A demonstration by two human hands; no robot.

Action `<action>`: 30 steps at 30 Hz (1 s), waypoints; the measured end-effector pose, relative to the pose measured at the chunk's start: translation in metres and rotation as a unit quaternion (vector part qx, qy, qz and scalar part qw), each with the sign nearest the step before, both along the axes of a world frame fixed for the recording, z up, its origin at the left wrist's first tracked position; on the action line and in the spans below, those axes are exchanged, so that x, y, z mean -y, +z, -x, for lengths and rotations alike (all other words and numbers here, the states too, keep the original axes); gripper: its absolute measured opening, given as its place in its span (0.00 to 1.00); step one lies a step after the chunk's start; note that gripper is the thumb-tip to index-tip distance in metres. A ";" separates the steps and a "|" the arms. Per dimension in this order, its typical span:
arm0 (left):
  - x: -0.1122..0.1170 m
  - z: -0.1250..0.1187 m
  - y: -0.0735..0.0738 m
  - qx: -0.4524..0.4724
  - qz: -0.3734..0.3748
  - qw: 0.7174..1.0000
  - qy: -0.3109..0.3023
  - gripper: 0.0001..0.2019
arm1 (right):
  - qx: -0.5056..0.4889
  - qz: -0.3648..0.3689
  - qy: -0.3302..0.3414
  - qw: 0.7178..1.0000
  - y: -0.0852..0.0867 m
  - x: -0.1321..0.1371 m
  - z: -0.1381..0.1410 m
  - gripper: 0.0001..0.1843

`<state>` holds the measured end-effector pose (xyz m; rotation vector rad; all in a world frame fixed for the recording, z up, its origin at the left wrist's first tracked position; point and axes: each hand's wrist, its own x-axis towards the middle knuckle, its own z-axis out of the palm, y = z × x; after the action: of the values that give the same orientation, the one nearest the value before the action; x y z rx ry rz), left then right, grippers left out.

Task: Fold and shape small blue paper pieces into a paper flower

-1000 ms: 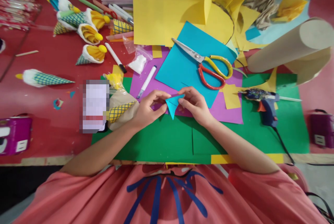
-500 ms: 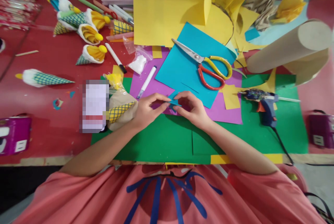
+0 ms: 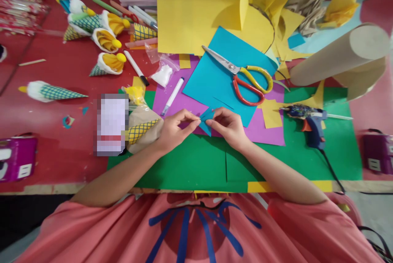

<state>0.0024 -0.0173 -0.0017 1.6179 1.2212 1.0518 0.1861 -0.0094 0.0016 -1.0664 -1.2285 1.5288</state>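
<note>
A small blue paper piece [image 3: 205, 120] is pinched between both hands over the green sheet [image 3: 190, 165]. My left hand [image 3: 175, 130] grips its left edge with thumb and forefinger. My right hand [image 3: 227, 127] pinches its right side, fingers curled. The piece looks folded into a narrow pointed shape. Just beyond it lie a purple sheet [image 3: 264, 128] and a larger blue sheet [image 3: 215, 79].
Scissors [image 3: 245, 77] with yellow and red handles rest on the blue sheet. A blue glue gun [image 3: 308, 120] lies at the right. A white marker [image 3: 172, 96], paper cones [image 3: 104, 38], yellow paper [image 3: 190, 13] and a cardboard roll [image 3: 337, 56] crowd the red table [image 3: 55, 132].
The blue piece was a wider open triangle a second ago. Both hands have folded it narrower and drawn closer together, staying in the same spot.
</note>
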 end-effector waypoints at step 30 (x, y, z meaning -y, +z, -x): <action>-0.002 0.001 0.009 -0.043 0.107 0.991 -0.069 0.15 | -0.069 0.039 0.015 0.997 0.002 -0.002 0.002 0.27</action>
<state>0.0016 -0.0150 0.0074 1.5687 1.2154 0.7444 0.1839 -0.0069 0.0039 -0.9790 -1.1024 1.6568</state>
